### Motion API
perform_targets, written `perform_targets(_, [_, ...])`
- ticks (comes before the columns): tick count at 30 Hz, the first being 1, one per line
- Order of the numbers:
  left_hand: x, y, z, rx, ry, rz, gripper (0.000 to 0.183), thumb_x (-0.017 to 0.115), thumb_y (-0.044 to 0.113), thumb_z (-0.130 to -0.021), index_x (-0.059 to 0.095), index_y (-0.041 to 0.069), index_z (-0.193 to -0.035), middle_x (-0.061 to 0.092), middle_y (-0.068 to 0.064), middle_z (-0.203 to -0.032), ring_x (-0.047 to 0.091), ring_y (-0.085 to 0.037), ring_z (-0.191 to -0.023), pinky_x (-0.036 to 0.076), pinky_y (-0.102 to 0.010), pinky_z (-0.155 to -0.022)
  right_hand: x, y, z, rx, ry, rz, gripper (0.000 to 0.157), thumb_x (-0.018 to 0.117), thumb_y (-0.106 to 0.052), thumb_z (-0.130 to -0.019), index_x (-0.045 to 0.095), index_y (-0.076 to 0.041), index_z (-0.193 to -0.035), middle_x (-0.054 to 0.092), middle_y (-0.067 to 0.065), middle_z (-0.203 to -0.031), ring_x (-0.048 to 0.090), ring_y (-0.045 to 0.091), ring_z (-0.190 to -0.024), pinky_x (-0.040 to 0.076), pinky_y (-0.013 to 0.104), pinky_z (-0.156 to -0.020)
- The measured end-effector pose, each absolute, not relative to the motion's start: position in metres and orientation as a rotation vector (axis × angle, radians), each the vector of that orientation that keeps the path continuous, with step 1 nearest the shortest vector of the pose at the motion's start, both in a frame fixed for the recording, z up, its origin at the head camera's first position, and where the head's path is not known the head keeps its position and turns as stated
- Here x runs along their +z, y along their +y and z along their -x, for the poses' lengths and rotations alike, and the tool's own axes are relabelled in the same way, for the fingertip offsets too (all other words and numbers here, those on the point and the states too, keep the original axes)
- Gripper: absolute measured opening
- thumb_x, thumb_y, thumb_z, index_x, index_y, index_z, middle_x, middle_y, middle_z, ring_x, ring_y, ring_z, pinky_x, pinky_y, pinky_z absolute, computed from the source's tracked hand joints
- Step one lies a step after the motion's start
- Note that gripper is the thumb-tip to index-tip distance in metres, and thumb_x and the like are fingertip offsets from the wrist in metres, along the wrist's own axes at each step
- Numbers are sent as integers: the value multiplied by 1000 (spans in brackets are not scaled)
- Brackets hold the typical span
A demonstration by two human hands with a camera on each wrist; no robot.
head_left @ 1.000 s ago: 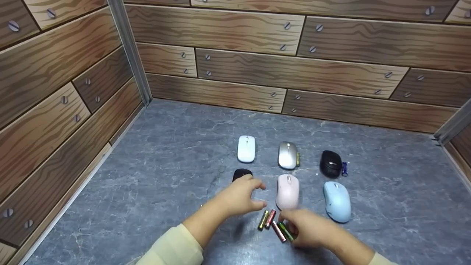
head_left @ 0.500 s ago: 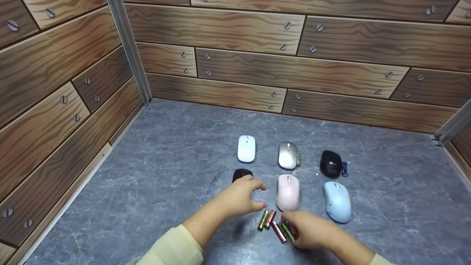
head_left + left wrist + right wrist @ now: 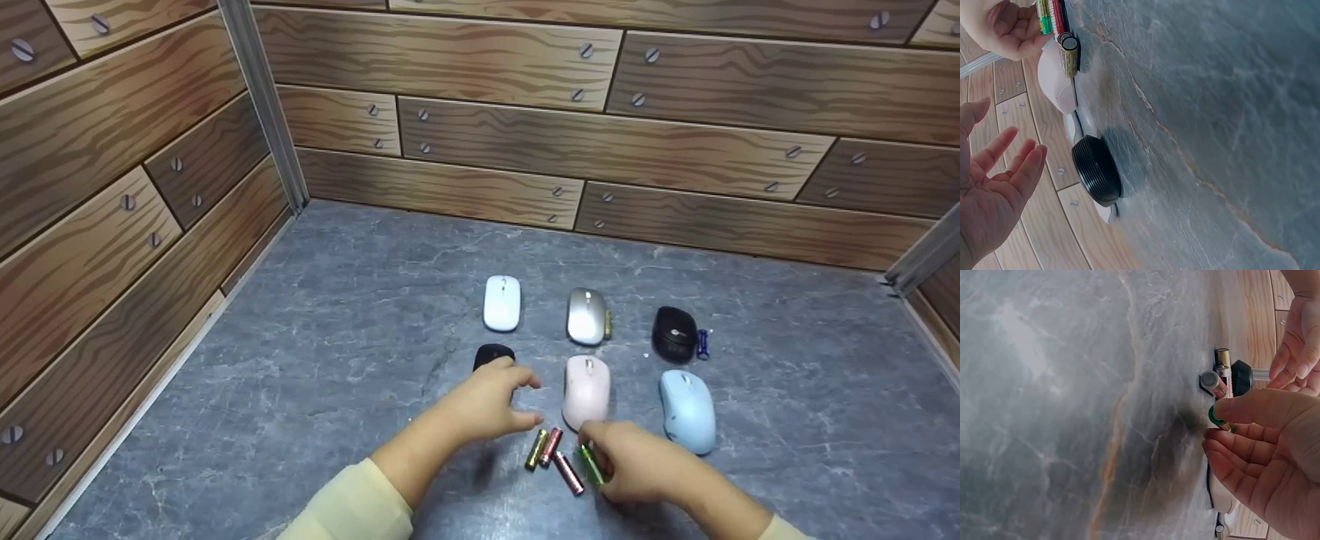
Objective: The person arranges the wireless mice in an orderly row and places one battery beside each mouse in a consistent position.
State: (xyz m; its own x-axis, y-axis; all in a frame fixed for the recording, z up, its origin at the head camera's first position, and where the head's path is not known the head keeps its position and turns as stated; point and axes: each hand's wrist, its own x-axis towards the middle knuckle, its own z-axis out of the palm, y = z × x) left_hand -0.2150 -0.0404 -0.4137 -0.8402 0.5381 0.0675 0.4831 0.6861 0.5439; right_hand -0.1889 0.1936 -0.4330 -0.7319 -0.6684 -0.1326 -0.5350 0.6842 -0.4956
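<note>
My right hand [image 3: 637, 461] pinches a green battery [image 3: 591, 465] between thumb and fingers, close to the tabletop. In the right wrist view the green battery [image 3: 1217, 418] shows its end below the thumb. Left of it lie a dark red battery [image 3: 568, 473], a red battery [image 3: 551, 446] and a gold battery [image 3: 536, 449]. My left hand [image 3: 487, 401] holds nothing; its fingers are spread and loosely bent, in front of a black mouse [image 3: 493, 355] that it partly hides. In the left wrist view the black mouse [image 3: 1096, 171] stands apart from the fingers.
Beyond the batteries is a pink mouse [image 3: 586, 394], with a light blue mouse [image 3: 688, 412] to its right. Farther back sit a white mouse [image 3: 502, 304], a silver mouse [image 3: 586, 318] with a battery beside it, and another black mouse [image 3: 674, 334] beside a blue battery [image 3: 703, 344].
My right hand has shifted slightly right with the green battery, widening the gap to the dark red one. The left hand has stayed in place.
</note>
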Motion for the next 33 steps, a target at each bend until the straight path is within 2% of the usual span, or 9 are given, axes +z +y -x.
perform_targets(7, [-412,-43,215,864,2811,-857,40,70,35,-77,62,13,-110,56,-2,-102,55,-16,-95,45,-30,-87,-423,193,192,-660,2606,947,35,65,1,-59,51,-14,-87,49,-7,-62,42,2,-53,40,21,-46])
perform_targets(12, [-412,-44,216,858,2824,-859,39,70,34,-77,62,13,-110,56,-2,-102,54,-14,-92,45,-29,-86,-419,194,195,-678,2650,978,36,66,0,-59,52,-12,-90,50,-6,-63,42,1,-55,40,20,-49])
perform_targets(22, [-410,-49,219,860,2829,-852,40,69,34,-78,61,12,-110,56,-3,-106,54,-17,-100,43,-29,-90,-412,189,202,-746,2702,940,36,66,0,-60,52,-12,-91,55,-5,-68,52,7,-61,45,21,-54])
perform_targets(33, [-408,-56,223,887,2835,-818,40,70,33,-78,61,12,-111,57,-4,-108,54,-18,-101,44,-32,-89,-402,181,212,-819,2719,948,40,68,1,-61,54,-6,-98,56,-4,-69,54,8,-62,47,22,-57])
